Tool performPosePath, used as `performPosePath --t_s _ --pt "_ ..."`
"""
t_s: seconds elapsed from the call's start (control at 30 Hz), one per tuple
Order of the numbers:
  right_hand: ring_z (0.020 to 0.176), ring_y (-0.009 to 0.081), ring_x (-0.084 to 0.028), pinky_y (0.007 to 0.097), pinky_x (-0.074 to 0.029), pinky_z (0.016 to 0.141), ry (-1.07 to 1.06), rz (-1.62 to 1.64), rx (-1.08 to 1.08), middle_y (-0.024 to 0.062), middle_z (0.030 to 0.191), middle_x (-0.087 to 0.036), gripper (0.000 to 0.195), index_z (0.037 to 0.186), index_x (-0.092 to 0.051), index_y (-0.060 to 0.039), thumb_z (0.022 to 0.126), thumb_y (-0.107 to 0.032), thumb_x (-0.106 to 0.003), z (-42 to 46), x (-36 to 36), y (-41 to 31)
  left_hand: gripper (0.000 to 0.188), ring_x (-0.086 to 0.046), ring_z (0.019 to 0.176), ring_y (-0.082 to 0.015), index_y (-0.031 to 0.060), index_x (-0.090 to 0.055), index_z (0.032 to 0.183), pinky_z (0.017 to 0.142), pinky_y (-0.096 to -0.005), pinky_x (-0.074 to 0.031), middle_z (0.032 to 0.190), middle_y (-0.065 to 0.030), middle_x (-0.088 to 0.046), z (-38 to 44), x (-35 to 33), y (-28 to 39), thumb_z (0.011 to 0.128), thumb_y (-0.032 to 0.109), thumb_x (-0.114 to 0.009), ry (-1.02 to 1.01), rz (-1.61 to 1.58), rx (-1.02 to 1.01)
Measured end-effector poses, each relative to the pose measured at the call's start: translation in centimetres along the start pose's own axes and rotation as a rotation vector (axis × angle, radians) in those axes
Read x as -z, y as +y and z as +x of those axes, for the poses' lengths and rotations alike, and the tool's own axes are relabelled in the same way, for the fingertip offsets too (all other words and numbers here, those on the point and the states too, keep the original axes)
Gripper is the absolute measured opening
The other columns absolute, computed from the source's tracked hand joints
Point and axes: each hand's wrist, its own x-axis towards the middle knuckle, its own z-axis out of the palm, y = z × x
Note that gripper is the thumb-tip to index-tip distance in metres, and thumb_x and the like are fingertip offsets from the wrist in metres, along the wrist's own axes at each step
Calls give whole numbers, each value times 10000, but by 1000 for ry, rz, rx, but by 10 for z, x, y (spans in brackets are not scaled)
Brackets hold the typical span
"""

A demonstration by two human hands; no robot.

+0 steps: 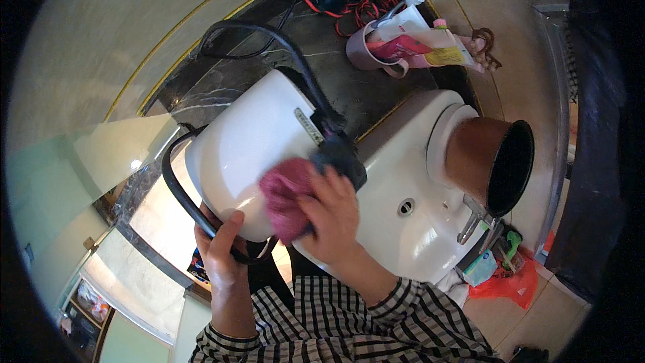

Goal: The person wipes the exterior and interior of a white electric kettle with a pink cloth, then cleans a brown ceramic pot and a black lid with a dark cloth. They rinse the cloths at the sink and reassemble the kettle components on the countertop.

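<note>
A white appliance housing [247,136], probably of a rice cooker, lies tilted on its side before me, with a black carrying handle [176,186] around its lower left. My left hand [224,242] grips its lower edge near that handle, thumb on the white wall. My right hand [332,212] presses a crumpled dark pink cloth [286,199] against the housing; the cloth is blurred. Beside the right hand is a dark part [342,159] of the appliance, and a thick black cord [287,43] arches above it. The fingers under the cloth are partly hidden.
At right is a white washbasin [393,242] with a metal faucet [471,219]; a brown pot with a dark inside [476,159] rests on its side at the rim. A pink cup [364,50] with tubes and a toothbrush stands on the dark marble counter [322,70], near a red-and-black cord [373,7].
</note>
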Motion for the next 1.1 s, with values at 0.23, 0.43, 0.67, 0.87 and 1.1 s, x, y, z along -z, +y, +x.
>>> performPosePath --t_s 0.23,0.43,0.67,0.87,1.1 --pt "1231 377 -457 483 -294 1035 56 40 -47 183 1339 -513 319 1037 -619 -90 822 -304 -519 -23 8 18 423 -619 803 -194 -51 -543 1118 724 -289 -500 949 -126 -626 -8 -21 0 737 115 -619 19 -126 -86" --pt "1223 420 -439 556 -285 1007 99 101 -205 209 1355 -475 447 1120 -568 -55 787 -352 -542 4 12 5 444 -603 958 -243 -62 -515 1174 859 -335 -475 1042 -152 -615 -8 -11 0 764 81 -610 -54 -121 -54" --pt "1280 349 -435 497 -296 1037 23 225 -3 184 1366 -475 501 1148 -569 -60 768 -387 -594 -24 -22 -38 414 -589 751 -129 -39 -517 1160 652 -210 -460 919 -85 -618 -7 -16 -8 771 50 -626 -27 -232 -109" --pt "1283 410 -393 535 -261 1044 211 43 -142 183 1397 -443 477 1178 -523 -37 769 -281 -555 -4 -2 11 381 -512 611 -63 -11 -539 1115 526 -172 -387 794 -29 -585 -8 -6 -9 783 111 -680 -52 -72 -77" --pt "1291 445 -371 561 -243 1055 88 224 -266 227 1410 -410 475 1218 -492 -2 829 -275 -493 -29 -20 -56 369 -616 912 -167 -26 -498 1209 774 -261 -506 1075 -106 -611 -8 2 -17 853 21 -585 -148 -95 -65"
